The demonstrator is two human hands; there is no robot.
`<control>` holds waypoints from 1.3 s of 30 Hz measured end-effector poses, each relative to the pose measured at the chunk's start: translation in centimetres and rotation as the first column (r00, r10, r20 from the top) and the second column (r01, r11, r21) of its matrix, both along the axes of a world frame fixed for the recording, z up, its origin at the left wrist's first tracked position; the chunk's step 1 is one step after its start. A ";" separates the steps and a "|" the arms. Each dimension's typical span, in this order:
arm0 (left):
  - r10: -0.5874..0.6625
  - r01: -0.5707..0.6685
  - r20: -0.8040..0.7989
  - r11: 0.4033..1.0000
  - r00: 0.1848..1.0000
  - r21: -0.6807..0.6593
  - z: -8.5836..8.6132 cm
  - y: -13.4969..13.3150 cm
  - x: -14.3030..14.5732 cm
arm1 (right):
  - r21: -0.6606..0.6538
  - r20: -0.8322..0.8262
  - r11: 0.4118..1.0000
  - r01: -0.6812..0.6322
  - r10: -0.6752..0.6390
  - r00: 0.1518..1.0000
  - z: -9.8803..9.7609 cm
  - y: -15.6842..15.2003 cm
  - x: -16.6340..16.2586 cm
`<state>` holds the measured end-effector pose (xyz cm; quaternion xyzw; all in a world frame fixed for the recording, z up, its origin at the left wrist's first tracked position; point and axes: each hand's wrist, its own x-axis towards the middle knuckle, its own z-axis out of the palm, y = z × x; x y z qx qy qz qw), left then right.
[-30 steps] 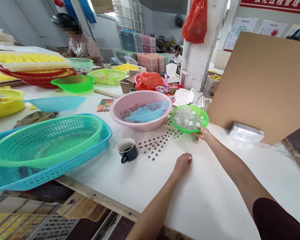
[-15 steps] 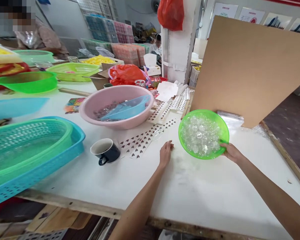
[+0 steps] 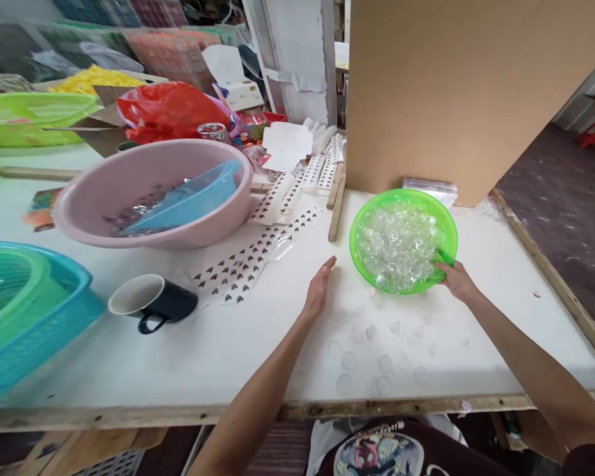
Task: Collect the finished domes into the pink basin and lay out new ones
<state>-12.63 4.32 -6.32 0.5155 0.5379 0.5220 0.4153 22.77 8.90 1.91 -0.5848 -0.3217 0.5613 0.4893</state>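
Note:
My right hand (image 3: 458,280) grips the right rim of a bright green plastic bowl (image 3: 361,270), thumb inside the wall. Many small clear plastic discs or caps (image 3: 399,241) fill the bowl, which leans slightly towards me. To its left, my left hand (image 3: 319,288) holds nothing; its fingers are stretched out just above or on the white table, apart from the bowl. Several clear round pieces (image 3: 385,363) lie scattered on the tabletop in front of the bowl. Sticker sheets with small dark prints (image 3: 242,270) lie left of my left hand.
A dark mug (image 3: 171,301) stands at the left, near blue and green baskets (image 3: 74,317). Behind it sits a pink basin (image 3: 193,228) holding a blue plastic piece. A large cardboard sheet (image 3: 441,92) stands upright at the back right. Wooden strips (image 3: 550,264) edge the table.
My view has swung right and down, so everything on the left has shifted leftwards. The scattered clear pieces now show plainly on the table. My right hand still grips the green bowl.

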 end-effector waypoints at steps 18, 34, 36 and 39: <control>-0.064 0.065 -0.042 0.998 0.997 0.017 0.8 -0.5 0.2 | 0.041 0.072 0.994 -0.105 0.102 0.992 -0.7 0.9 -0.1; -0.058 0.057 0.046 0.998 0.997 0.032 0.4 -0.2 0.2 | 0.079 0.138 0.987 -0.142 0.130 0.982 -1.1 1.5 0.9; -0.065 0.063 0.037 0.997 0.997 0.047 0.5 -0.2 0.2 | 0.086 0.137 0.987 -0.136 0.124 0.983 -1.2 1.6 1.1; -0.065 0.065 0.006 0.997 0.998 0.048 0.6 -0.3 0.3 | 0.085 0.128 0.989 -0.124 0.113 0.985 -1.3 1.6 1.1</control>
